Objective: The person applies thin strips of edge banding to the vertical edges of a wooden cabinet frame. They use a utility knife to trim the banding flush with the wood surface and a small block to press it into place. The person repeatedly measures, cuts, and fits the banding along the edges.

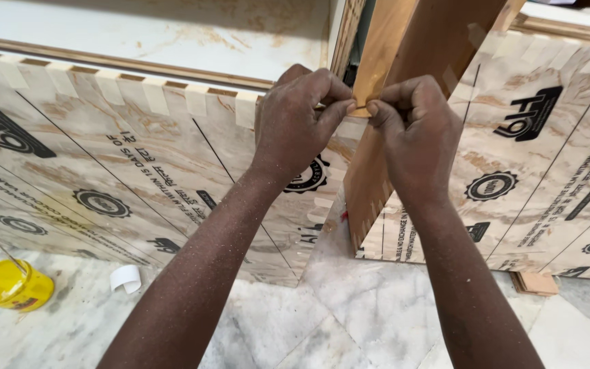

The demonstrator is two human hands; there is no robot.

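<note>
Both hands meet at the edge of an upright wooden board (404,61). The left hand (295,123) and right hand (414,130) each hold a narrow pinch grip, fingertips nearly touching, on a thin strip of tape (361,107) at that edge. Judged step: pressing or peeling the strip; the next move calls for a steady, even pull. Below-left of the grip, on the marble floor (349,321), lie a tape curl (125,278) and a yellow tub (9,285). Behind stand film-covered panels (124,157).
</note>
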